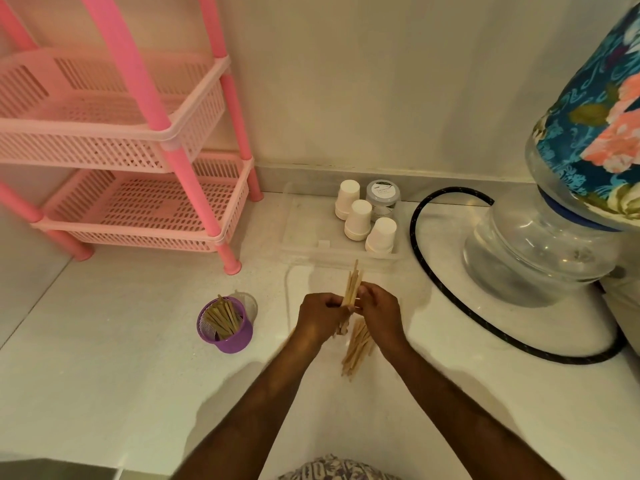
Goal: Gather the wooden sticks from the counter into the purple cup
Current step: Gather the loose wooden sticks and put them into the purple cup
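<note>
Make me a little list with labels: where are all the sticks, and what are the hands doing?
left hand: the left hand grips a bundle of thin wooden sticks
right hand: the right hand holds the same bundle from the other side
loose sticks: a small pile of wooden sticks lies on the white counter below the hands
cup: the purple mesh cup stands upright left of the hands, already holding many sticks
behind: three stacks of white paper cups in a clear tray
</note>
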### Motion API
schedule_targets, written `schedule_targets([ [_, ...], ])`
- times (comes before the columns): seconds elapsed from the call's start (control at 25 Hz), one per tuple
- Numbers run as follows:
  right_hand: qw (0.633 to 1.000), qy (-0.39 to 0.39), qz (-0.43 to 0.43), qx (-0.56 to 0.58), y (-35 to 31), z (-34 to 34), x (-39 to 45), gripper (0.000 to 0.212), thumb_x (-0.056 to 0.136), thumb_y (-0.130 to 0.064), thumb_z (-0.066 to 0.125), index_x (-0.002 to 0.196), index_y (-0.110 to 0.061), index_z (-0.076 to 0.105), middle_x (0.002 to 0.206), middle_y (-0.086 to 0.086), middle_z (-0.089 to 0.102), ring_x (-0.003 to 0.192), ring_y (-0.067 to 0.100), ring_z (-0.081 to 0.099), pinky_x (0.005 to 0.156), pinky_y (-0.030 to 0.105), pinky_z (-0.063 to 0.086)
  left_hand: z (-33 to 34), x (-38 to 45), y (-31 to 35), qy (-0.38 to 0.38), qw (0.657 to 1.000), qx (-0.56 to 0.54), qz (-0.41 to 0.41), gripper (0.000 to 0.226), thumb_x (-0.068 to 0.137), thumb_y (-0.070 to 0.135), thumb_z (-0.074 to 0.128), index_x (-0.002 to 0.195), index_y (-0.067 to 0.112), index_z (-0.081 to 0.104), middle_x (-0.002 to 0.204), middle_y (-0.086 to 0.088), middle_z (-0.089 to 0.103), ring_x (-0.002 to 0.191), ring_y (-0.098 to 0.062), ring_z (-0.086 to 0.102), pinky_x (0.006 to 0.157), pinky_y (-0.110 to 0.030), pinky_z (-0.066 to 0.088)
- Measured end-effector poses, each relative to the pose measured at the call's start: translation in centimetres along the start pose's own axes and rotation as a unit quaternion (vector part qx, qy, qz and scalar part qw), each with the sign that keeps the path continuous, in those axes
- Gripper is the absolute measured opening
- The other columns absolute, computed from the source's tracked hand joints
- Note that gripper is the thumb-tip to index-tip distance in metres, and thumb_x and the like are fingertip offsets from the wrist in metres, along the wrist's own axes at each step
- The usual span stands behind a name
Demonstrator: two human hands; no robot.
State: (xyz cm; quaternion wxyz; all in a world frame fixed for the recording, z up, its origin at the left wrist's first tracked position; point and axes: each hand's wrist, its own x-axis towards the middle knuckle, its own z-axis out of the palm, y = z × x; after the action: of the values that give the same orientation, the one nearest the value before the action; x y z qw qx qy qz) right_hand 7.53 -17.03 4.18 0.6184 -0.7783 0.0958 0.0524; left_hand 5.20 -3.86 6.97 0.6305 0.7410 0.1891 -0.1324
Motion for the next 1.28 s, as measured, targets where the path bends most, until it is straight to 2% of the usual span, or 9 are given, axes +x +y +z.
schedule_targets([
  [0.24,0.967,-0.142,0.036,0.206,-1.9,0.0,-0.3,0.030,0.105,-0.027,0.041,0.115,-0.012,0.065,0.111,0.008,0.074,0.103,0.027,0.071,0.088,0.037,0.058,-1.0,-0.1,0.3,-0.066,0.994,-0.081,-0.026,0.011,0.081,0.020,0.079,0.091,0.015,0.078,0.088,-0.014,0.076,0.080,-0.032,0.074,0.074,-0.042,0.062],
  [0.4,0.963,-0.156,0.042,0.214,-3.0,0.2,-0.1,0.024,0.102,-0.026,0.050,0.114,-0.015,0.068,0.108,0.013,0.074,0.099,0.031,0.072,0.086,0.038,0.058,-1.1,-0.2,-0.1,-0.064,0.989,-0.134,-0.015,0.012,0.081,0.021,0.079,0.091,0.014,0.078,0.091,-0.017,0.075,0.081,-0.031,0.073,0.076,-0.044,0.062],
  [0.56,0.971,-0.124,0.032,0.200,-4.7,1.2,0.2,0.018,0.101,-0.020,0.052,0.108,-0.013,0.067,0.099,0.012,0.076,0.101,0.029,0.071,0.092,0.044,0.055,-0.7,-0.4,-0.4,-0.034,0.979,-0.199,0.024,0.019,0.086,0.029,0.074,0.095,0.014,0.077,0.095,-0.017,0.075,0.086,-0.032,0.073,0.076,-0.035,0.060],
  [0.64,0.971,-0.111,0.014,0.211,-5.8,1.8,0.2,0.016,0.102,-0.018,0.050,0.105,-0.013,0.065,0.097,0.011,0.076,0.102,0.025,0.071,0.093,0.043,0.055,-0.3,-0.6,-0.2,-0.003,0.957,-0.288,0.013,0.033,0.093,0.038,0.063,0.102,0.008,0.073,0.103,-0.016,0.074,0.099,-0.032,0.071,0.085,-0.038,0.058],
  [0.76,0.966,-0.108,-0.022,0.233,-7.6,2.8,-0.5,0.016,0.103,-0.020,0.047,0.104,-0.014,0.062,0.090,0.004,0.076,0.102,0.023,0.071,0.090,0.040,0.056,-0.3,-0.7,0.4,0.015,0.865,-0.501,-0.042,0.060,0.098,0.053,0.043,0.120,0.000,0.058,0.119,-0.021,0.067,0.115,-0.036,0.063,0.106,-0.046,0.046],
  [0.84,0.962,-0.110,-0.032,0.250,-8.4,3.8,-1.3,0.017,0.104,-0.020,0.046,0.102,-0.016,0.062,0.086,0.004,0.074,0.099,0.025,0.072,0.083,0.037,0.058,-0.9,-0.7,0.7,0.012,0.824,-0.566,-0.037,0.066,0.100,0.056,0.034,0.128,0.000,0.053,0.126,-0.022,0.063,0.120,-0.035,0.060,0.110,-0.044,0.041],
  [0.92,0.959,-0.111,-0.038,0.258,-8.6,4.5,-2.1,0.019,0.104,-0.019,0.045,0.101,-0.019,0.063,0.083,0.005,0.072,0.092,0.025,0.072,0.077,0.033,0.058,-0.8,-0.8,0.8,0.002,0.807,-0.590,-0.032,0.069,0.102,0.055,0.024,0.133,0.000,0.051,0.132,-0.021,0.060,0.124,-0.033,0.058,0.111,-0.042,0.039],
  [1.04,0.957,-0.112,-0.056,0.260,-8.7,5.4,-2.6,0.021,0.104,-0.019,0.044,0.104,-0.023,0.065,0.080,0.002,0.066,0.082,0.017,0.067,0.081,0.032,0.054,-0.6,-1.2,1.0,-0.011,0.789,-0.613,-0.036,0.067,0.103,0.053,0.021,0.137,0.003,0.050,0.138,-0.020,0.056,0.130,-0.032,0.053,0.116,-0.042,0.033],
  [1.28,0.957,-0.132,-0.069,0.248,-9.1,6.3,-3.1,0.024,0.103,-0.030,0.047,0.119,-0.024,0.063,0.085,0.003,0.059,0.082,0.019,0.056,0.085,0.035,0.049,-0.6,-1.9,2.1,-0.024,0.774,-0.631,-0.044,0.058,0.102,0.050,0.028,0.133,0.012,0.058,0.129,-0.013,0.065,0.119,-0.027,0.062,0.095,-0.036,0.049],
])
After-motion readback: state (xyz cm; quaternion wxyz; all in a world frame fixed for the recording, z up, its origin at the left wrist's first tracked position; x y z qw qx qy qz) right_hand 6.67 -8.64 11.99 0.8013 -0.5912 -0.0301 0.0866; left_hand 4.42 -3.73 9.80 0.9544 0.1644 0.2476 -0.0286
